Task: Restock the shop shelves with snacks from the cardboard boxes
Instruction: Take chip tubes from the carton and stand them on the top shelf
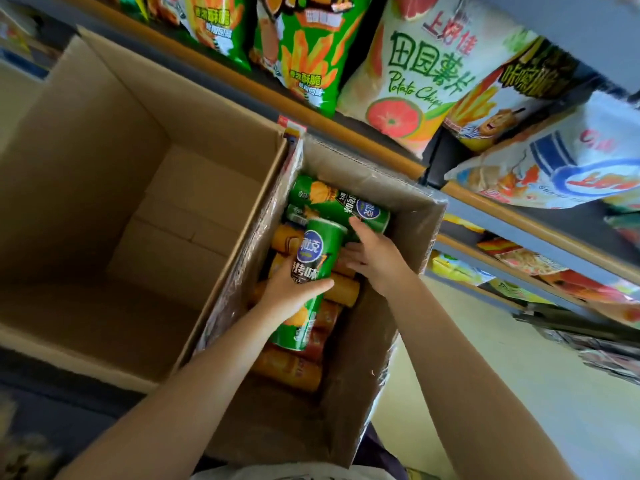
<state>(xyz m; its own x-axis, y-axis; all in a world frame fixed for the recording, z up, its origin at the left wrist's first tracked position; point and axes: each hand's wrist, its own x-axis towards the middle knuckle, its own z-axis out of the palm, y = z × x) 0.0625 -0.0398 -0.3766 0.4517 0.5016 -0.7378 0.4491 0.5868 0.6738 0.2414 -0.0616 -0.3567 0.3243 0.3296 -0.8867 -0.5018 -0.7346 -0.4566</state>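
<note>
Mid-task, judging by the scene: big cardboard box (114, 188) at left of frame shows only its bare bottom flaps, looks emptied. Smaller box (377, 362) at centre, film-wrapped on the outside, still holds plenty of snack cans, so lots left to shelve. Shelves (381, 133) across top and right already carry puffy glossy chip bags (412, 64); can't tell where the cans go.

Left hand (294, 289) grips a green can (311, 282), fingers and thumb curled round its middle, can tilted and lifted above the pile, centre of frame. Right hand (374, 254) reaches inside the box just right of it, fingers fairly straight, tips touching a second green can (341, 206) lying flat at the box's far end; not yet gripped, as far as visible.

Cans: rigid cylinders, smooth printed sleeves, round tops. Orange cans (291, 368) lie stacked underneath. Boxes: matte corrugated brown card, square-cornered.
</note>
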